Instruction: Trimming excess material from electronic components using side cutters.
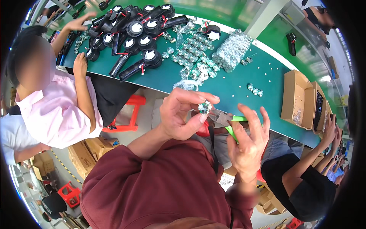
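Observation:
Pinched between the thumb and fingers of my left hand (179, 114) is a small circuit board (204, 107) with pale parts on its face. My right hand (249, 143) is wrapped round the green handles of a pair of cutting pliers (223, 118). The pliers' metal jaws point left and reach the board's right edge; whether they bite on anything is too small to tell. Both hands are held up in front of the table's near edge. Beyond them on the green table (228, 89) lie several similar boards (254, 90) and small pale bits.
A bubble-wrap bundle (233, 49) and rows of boards (192, 49) lie behind my hands. Black cylindrical devices (133, 45) are heaped at the far left. Cardboard boxes (295, 99) stand at the right. A person in pink (61, 107) sits left, another in black (305, 187) right.

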The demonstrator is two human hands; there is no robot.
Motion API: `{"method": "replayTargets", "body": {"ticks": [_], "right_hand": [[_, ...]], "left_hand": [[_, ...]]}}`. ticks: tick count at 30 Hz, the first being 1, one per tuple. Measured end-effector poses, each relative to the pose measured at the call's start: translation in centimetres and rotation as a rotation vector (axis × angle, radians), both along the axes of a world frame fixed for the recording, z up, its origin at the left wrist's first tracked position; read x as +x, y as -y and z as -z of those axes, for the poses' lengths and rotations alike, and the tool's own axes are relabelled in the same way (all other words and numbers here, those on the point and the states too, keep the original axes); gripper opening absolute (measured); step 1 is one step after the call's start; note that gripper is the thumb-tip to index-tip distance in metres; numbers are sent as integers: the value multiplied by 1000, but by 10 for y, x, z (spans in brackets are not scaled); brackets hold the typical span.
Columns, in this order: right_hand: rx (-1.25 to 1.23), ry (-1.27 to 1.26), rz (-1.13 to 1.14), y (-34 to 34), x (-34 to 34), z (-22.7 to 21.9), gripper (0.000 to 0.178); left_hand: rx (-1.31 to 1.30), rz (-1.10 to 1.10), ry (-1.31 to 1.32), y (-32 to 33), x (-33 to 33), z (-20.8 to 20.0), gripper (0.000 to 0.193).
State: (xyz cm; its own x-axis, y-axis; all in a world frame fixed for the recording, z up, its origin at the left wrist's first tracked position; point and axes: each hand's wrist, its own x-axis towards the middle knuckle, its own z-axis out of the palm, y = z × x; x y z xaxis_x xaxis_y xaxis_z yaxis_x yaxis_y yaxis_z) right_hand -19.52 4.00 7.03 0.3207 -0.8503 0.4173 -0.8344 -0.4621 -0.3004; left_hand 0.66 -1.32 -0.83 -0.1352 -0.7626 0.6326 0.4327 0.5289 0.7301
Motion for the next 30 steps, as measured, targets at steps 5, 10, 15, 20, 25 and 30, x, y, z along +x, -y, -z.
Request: {"method": "replayTargets", "body": {"ticks": [5, 10, 15, 20, 25, 30], "right_hand": [[-27, -32, -4, 0, -3, -2, 30], [-42, -64, 1, -1, -8, -3, 35], [-46, -74, 6, -2, -14, -3, 32], [-33, -71, 7, -4, -16, -5, 31], [7, -62, -25, -5, -19, -4, 30], [-11, -60, -34, -4, -19, -3, 28]], "left_hand": [[-12, 10, 8, 0, -2, -1, 36], [-68, 13, 28, 2, -4, -2, 37], [-56, 17, 74, 1, -5, -3, 37], [-96, -3, 118, 2, -7, -5, 35], [-74, 14, 180, 2, -4, -8, 36], [-62, 14, 185, 1, -6, -8, 35]]}}
